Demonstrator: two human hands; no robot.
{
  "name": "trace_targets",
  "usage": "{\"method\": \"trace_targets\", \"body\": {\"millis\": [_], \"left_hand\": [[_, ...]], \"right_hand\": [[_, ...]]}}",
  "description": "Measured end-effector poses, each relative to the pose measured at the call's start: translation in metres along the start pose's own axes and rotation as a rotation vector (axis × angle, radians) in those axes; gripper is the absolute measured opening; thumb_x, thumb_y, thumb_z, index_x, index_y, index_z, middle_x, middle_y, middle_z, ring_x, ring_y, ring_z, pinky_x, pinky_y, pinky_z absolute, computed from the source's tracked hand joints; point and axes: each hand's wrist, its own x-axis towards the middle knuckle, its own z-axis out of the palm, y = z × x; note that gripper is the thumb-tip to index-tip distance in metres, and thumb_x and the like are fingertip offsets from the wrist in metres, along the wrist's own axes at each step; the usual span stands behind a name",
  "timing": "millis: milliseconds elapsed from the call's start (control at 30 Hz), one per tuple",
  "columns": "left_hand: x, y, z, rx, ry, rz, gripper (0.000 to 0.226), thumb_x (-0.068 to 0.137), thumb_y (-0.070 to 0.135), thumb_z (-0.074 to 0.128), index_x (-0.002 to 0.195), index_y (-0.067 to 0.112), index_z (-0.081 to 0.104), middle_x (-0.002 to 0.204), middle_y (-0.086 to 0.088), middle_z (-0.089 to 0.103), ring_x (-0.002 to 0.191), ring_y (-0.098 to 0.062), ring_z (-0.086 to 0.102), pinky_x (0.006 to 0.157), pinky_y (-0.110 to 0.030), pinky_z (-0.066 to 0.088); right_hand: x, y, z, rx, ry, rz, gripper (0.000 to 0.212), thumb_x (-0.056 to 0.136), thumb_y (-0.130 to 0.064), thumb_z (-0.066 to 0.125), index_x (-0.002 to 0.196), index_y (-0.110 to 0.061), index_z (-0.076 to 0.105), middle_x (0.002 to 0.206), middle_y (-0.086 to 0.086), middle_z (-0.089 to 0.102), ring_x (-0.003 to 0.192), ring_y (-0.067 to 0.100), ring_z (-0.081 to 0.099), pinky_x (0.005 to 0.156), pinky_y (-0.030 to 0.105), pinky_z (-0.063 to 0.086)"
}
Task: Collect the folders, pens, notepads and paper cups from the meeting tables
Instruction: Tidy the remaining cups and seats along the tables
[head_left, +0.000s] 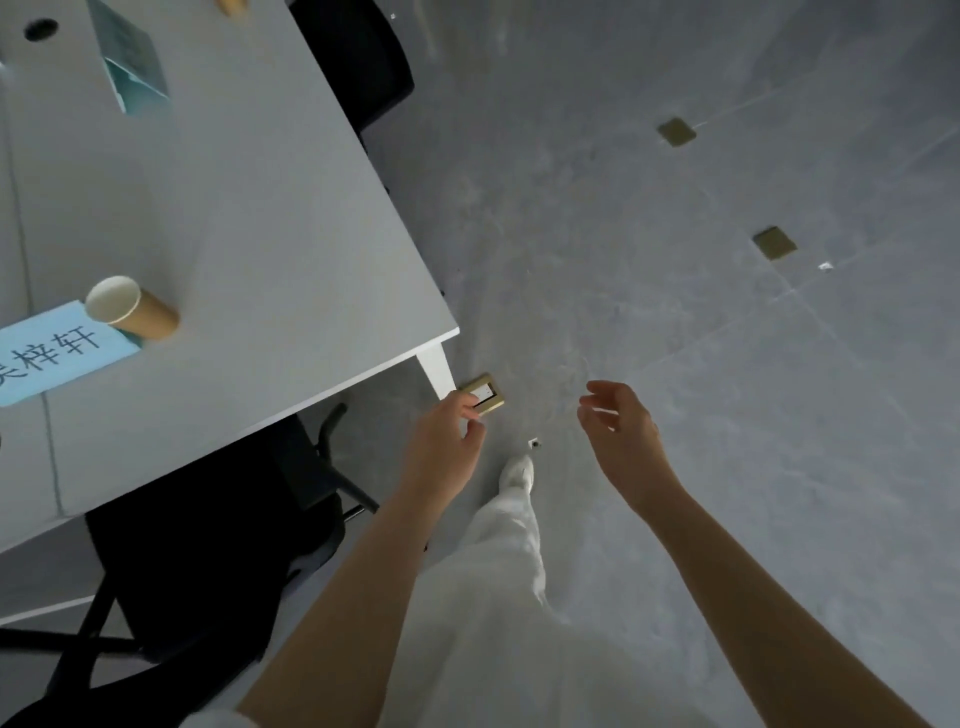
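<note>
- On the white table (249, 218), near its lower left part, a brown paper cup (130, 309) stands with its white inside showing, its base touching the corner of a light blue name card (57, 358) printed with dark characters.
- Farther up the same tabletop lies a teal-and-white folded card (132, 65), well apart from the cup; at the very top edge a small tan object (232, 6) is cut off by the frame, too little of it showing to tell what it is.
- A round dark cable hole (40, 29) sits in the tabletop at the upper left.
- The left hand (449, 436) hangs just off the table's near corner, beside the white table leg (439, 371), fingers loosely curled and holding nothing.
- The right hand (621, 423) is raised over the floor, well apart from the table, fingers relaxed and slightly bent, also empty.
- Between the two bare forearms a leg in white trousers (498, 597) ends in a white shoe (517, 470).
- A black chair (208, 545) is tucked under the table's near edge; another black chair (358, 57) sits at the far side.
- The grey floor (675, 364) carries brass-coloured floor boxes: one (485, 395) just beside the left hand's fingertips, two more (676, 131) (774, 242) farther right.
</note>
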Motion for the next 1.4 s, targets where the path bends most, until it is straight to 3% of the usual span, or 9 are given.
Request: {"method": "trace_targets", "body": {"millis": [133,500,633,733,833,967,1133,1267,1400], "left_hand": [[0.049,0.025,-0.001,-0.012,0.008,-0.037,0.023,0.088,0.007,0.056,0.11,0.008,0.063,0.102,-0.005,0.07,0.097,-0.024,0.063,0.087,-0.032,0.046],[0.217,0.099,-0.039,0.012,0.054,-0.125,0.023,0.095,0.019,0.053,0.115,0.016,0.061,0.109,-0.005,0.067,0.101,-0.022,0.062,0.09,-0.038,0.051],[0.256,0.119,-0.038,-0.023,0.076,-0.134,0.022,0.097,0.016,0.051,0.116,0.013,0.06,0.102,-0.003,0.065,0.09,-0.019,0.061,0.079,-0.029,0.049],[0.299,0.132,-0.031,-0.058,0.106,-0.203,0.017,0.095,0.013,0.051,0.109,0.013,0.061,0.099,-0.005,0.064,0.085,-0.019,0.059,0.07,-0.026,0.046],[0.353,0.152,-0.027,-0.132,0.193,-0.283,0.023,0.095,0.018,0.052,0.116,0.016,0.06,0.101,0.003,0.062,0.088,-0.014,0.059,0.068,-0.021,0.042],[0.417,0.191,-0.037,-0.219,0.339,-0.41,0.025,0.098,0.021,0.05,0.122,0.018,0.056,0.091,0.003,0.061,0.081,-0.02,0.062,0.07,-0.035,0.052],[0.484,0.22,-0.06,-0.258,0.542,-0.447,0.026,0.098,0.018,0.051,0.122,0.015,0.058,0.093,0.004,0.062,0.08,-0.009,0.06,0.071,-0.024,0.047],[0.536,0.217,-0.09,-0.207,0.7,-0.473,0.028,0.098,0.021,0.051,0.123,0.013,0.06,0.108,-0.006,0.066,0.101,-0.022,0.061,0.084,-0.033,0.048],[0.581,0.203,-0.127,-0.205,0.813,-0.525,0.029,0.098,0.022,0.049,0.124,0.013,0.059,0.11,-0.005,0.065,0.1,-0.025,0.061,0.09,-0.039,0.05]], "right_hand": [[0.044,-0.016,-0.009,-0.021,-0.019,0.005,0.032,0.095,-0.019,0.053,0.127,-0.016,0.05,0.112,-0.003,0.061,0.098,0.011,0.057,0.082,0.025,0.048],[0.233,-0.117,-0.029,-0.083,-0.158,-0.081,0.035,0.095,-0.019,0.053,0.129,-0.015,0.047,0.115,0.0,0.06,0.098,0.013,0.056,0.086,0.032,0.051],[0.286,-0.142,-0.032,-0.11,-0.232,-0.116,0.038,0.095,-0.02,0.054,0.131,-0.015,0.045,0.116,-0.001,0.058,0.101,0.014,0.057,0.089,0.028,0.047],[0.34,-0.16,-0.037,-0.171,-0.299,-0.199,0.039,0.093,-0.021,0.056,0.131,-0.017,0.045,0.118,-0.001,0.058,0.105,0.015,0.057,0.096,0.034,0.048],[0.412,-0.187,-0.046,-0.246,-0.397,-0.298,0.042,0.093,-0.021,0.056,0.133,-0.018,0.043,0.121,-0.001,0.056,0.109,0.015,0.054,0.099,0.037,0.047],[0.5,-0.236,-0.063,-0.313,-0.523,-0.413,0.042,0.094,-0.023,0.056,0.133,-0.018,0.042,0.119,-0.004,0.055,0.109,0.013,0.053,0.099,0.033,0.045],[0.591,-0.301,-0.057,-0.319,-0.634,-0.535,0.037,0.094,-0.02,0.055,0.13,-0.015,0.046,0.117,-0.004,0.055,0.107,0.009,0.051,0.092,0.024,0.042],[0.654,-0.361,-0.024,-0.339,-0.766,-0.624,0.042,0.092,-0.016,0.058,0.132,-0.011,0.047,0.123,0.001,0.054,0.111,0.011,0.052,0.092,0.022,0.038],[0.698,-0.414,0.021,-0.364,-0.83,-0.735,0.044,0.092,-0.018,0.059,0.133,-0.01,0.046,0.125,0.003,0.054,0.116,0.011,0.051,0.092,0.019,0.036]]}}
